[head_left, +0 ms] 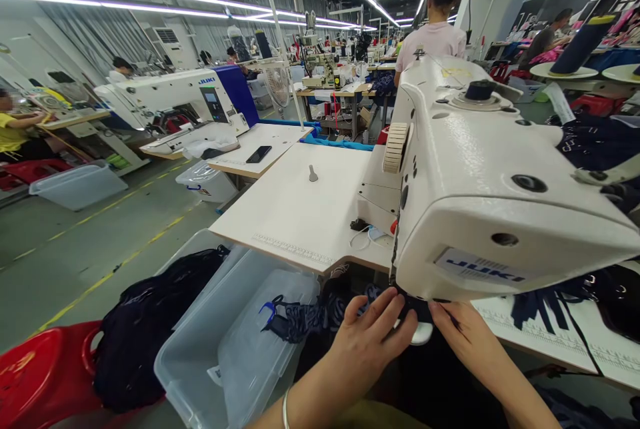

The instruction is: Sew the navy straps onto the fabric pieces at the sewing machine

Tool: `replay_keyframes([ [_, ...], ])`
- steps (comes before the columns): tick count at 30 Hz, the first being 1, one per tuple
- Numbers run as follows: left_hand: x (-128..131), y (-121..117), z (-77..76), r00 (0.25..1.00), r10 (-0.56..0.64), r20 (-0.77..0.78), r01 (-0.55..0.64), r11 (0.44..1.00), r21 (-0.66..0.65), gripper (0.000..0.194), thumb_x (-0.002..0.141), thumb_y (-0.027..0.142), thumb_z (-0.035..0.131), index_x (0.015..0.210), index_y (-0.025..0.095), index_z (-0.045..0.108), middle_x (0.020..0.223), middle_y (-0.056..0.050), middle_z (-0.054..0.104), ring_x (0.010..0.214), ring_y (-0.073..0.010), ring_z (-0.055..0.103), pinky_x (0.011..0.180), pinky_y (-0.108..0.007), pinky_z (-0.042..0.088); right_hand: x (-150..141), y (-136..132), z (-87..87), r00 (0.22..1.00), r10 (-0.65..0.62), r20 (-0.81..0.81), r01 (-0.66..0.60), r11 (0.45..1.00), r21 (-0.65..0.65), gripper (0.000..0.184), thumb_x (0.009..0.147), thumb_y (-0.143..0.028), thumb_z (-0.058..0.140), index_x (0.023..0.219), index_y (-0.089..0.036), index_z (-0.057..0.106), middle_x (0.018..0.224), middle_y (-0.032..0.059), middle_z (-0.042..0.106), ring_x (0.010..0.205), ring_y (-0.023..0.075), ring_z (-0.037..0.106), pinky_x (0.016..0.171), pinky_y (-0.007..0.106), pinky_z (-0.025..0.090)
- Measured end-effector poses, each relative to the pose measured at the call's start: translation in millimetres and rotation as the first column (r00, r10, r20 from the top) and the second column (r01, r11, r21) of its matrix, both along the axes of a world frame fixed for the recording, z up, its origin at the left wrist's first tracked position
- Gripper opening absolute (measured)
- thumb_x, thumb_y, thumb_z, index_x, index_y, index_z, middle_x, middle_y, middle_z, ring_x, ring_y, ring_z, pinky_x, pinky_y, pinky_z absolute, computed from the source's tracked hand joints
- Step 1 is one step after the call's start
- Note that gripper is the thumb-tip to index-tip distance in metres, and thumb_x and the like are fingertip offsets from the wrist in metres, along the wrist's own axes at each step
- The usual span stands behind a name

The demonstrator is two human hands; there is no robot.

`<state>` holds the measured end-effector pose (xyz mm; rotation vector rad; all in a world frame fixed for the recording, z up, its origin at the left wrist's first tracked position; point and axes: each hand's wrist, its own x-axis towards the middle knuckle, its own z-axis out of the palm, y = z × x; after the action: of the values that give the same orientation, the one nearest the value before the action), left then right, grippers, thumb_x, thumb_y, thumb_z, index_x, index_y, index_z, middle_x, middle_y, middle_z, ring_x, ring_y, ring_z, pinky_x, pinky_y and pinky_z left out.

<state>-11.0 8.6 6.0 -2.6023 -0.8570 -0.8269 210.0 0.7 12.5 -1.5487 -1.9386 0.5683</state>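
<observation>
Under the head of a white JUKI sewing machine (450, 229), both my hands are on dark navy fabric (419, 309). My left hand (373, 332) has its fingers stretched over the cloth, left of the machine's stitching end. On the right, my right hand (457, 329) pinches the cloth between thumb and finger. The needle area is hidden by the machine head and my fingers. A bundle of navy straps (305, 319) trails from beside my left hand, with a blue hook-like piece (269, 314) at its end.
Below the white tabletop (300, 209) stands a clear plastic bin (200, 356). Dark garments (150, 322) are heaped by a red stool (45, 376). A phone (259, 154) lies on the neighbouring table. More navy strips (545, 306) lie to the right. A co-worker (433, 36) sits ahead.
</observation>
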Motion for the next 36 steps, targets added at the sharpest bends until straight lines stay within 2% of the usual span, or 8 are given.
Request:
replay_keyframes([
  [3, 0, 0, -1.7, 1.000, 0.007, 0.005, -0.007, 1.000, -0.004, 0.030, 0.096, 0.015, 0.049, 0.123, 0.024, 0.059, 0.131, -0.002, 0.058, 0.135, -0.0154, 0.036, 0.107, -0.036, 0.018, 1, 0, -3.7, 1.000, 0.001, -0.004, -0.002, 1.000, -0.014, 0.039, 0.098, -0.039, 0.035, 0.087, -0.021, 0.067, 0.094, 0.0097, 0.070, 0.096, 0.0281, 0.062, 0.090, 0.042, 0.046],
  [7, 0, 0, -1.7, 1.000, -0.011, 0.013, 0.012, 1.000, -0.017, 0.031, 0.096, 0.014, 0.048, 0.124, 0.024, 0.058, 0.132, -0.003, 0.057, 0.135, -0.0161, 0.035, 0.107, -0.036, 0.019, 1, 0, -7.5, 1.000, -0.010, -0.005, 0.010, 1.000, -0.003, 0.037, 0.097, -0.040, 0.036, 0.090, -0.021, 0.067, 0.099, 0.0102, 0.069, 0.097, 0.0282, 0.061, 0.091, 0.043, 0.045],
  [16, -2, 1, 5.5, 0.996, 0.008, 0.090, -0.004, 0.999, -0.046, 0.033, 0.099, 0.011, 0.036, 0.118, 0.022, 0.061, 0.125, -0.005, 0.061, 0.129, -0.0166, 0.044, 0.106, -0.034, 0.021, -5, -2, 2.7, 0.999, -0.039, 0.035, 0.038, 0.999, 0.020, 0.038, 0.097, -0.037, 0.035, 0.075, -0.023, 0.061, 0.085, 0.0067, 0.066, 0.091, 0.0273, 0.060, 0.083, 0.042, 0.046],
  [21, -1, 0, 4.7, 0.994, 0.014, 0.110, -0.008, 0.999, -0.053, 0.032, 0.100, 0.012, 0.036, 0.117, 0.021, 0.061, 0.122, -0.007, 0.062, 0.127, -0.0172, 0.047, 0.104, -0.034, 0.023, -8, -2, 5.4, 0.999, -0.038, 0.021, 0.038, 0.999, 0.014, 0.038, 0.098, -0.036, 0.034, 0.070, -0.022, 0.055, 0.082, 0.0069, 0.064, 0.092, 0.0279, 0.058, 0.082, 0.043, 0.045],
  [25, 0, 0, 2.8, 0.994, 0.018, 0.105, -0.013, 0.999, -0.042, 0.029, 0.100, 0.015, 0.038, 0.117, 0.022, 0.061, 0.122, -0.007, 0.063, 0.127, -0.0173, 0.047, 0.104, -0.034, 0.024, -11, -3, 5.5, 0.999, -0.032, -0.037, 0.034, 0.998, 0.044, 0.029, 0.098, -0.034, 0.034, 0.085, -0.023, 0.058, 0.096, 0.0077, 0.063, 0.096, 0.0264, 0.058, 0.083, 0.042, 0.046],
  [29, 3, -1, 2.0, 0.995, 0.010, 0.104, -0.007, 1.000, -0.029, 0.032, 0.101, 0.015, 0.036, 0.118, 0.022, 0.061, 0.121, -0.007, 0.063, 0.126, -0.0175, 0.047, 0.104, -0.035, 0.024, -16, -7, 3.5, 0.980, -0.131, -0.153, 0.148, 0.983, 0.108, 0.023, 0.097, -0.036, 0.039, 0.112, -0.023, 0.051, 0.110, 0.0096, 0.059, 0.107, 0.0258, 0.055, 0.092, 0.043, 0.045],
  [32, 5, -1, 2.3, 0.995, -0.001, 0.097, 0.003, 1.000, -0.017, 0.032, 0.101, 0.016, 0.035, 0.117, 0.021, 0.062, 0.121, -0.007, 0.063, 0.125, -0.0177, 0.048, 0.104, -0.035, 0.025, -19, -11, 5.0, 0.954, -0.198, -0.226, 0.209, 0.977, 0.028, 0.025, 0.096, -0.038, 0.040, 0.115, -0.023, 0.047, 0.107, 0.0093, 0.057, 0.101, 0.0234, 0.057, 0.089, 0.040, 0.047],
  [36, 8, -1, 0.7, 0.993, -0.014, 0.114, 0.013, 1.000, 0.010, 0.030, 0.101, 0.017, 0.037, 0.116, 0.019, 0.063, 0.120, -0.007, 0.064, 0.124, -0.0182, 0.048, 0.104, -0.035, 0.025, -21, -10, 9.4, 0.935, -0.215, -0.281, 0.198, 0.976, -0.088, 0.020, 0.095, -0.038, 0.041, 0.108, -0.022, 0.047, 0.098, 0.0073, 0.062, 0.092, 0.0218, 0.062, 0.082, 0.037, 0.051],
])
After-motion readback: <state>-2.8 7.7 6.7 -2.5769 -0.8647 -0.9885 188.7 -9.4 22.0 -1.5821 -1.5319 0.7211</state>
